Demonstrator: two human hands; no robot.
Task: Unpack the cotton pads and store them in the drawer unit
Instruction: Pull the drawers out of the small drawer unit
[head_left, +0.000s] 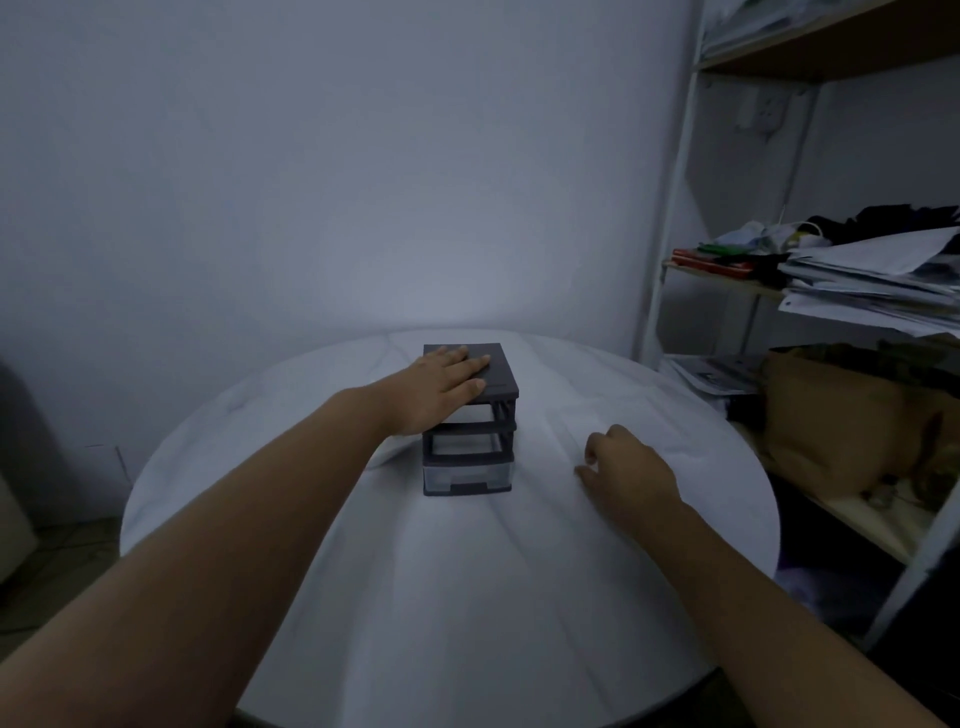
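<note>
The drawer unit stood near the middle of the round table, a small dark grey plastic frame with a flat square top. Only its lowest drawer, clear plastic with a dark pull, was seated; the two bays above it looked empty, open straight through the frame. No cotton pads or packaging could be seen anywhere around the unit, so the task seemed either barely begun or at a point where the pads were out of view; nothing white showed through the clear drawer, though the dim light made that hard to judge.

The left hand lay open and flat on the unit's top, fingers spread, as if steadying it. The right hand rested on the table just right of the unit, loosely curled and holding nothing visible.

The table wore a smooth white cloth with faint creases. Right of the unit, well apart, a white metal shelf held stacked papers.
</note>
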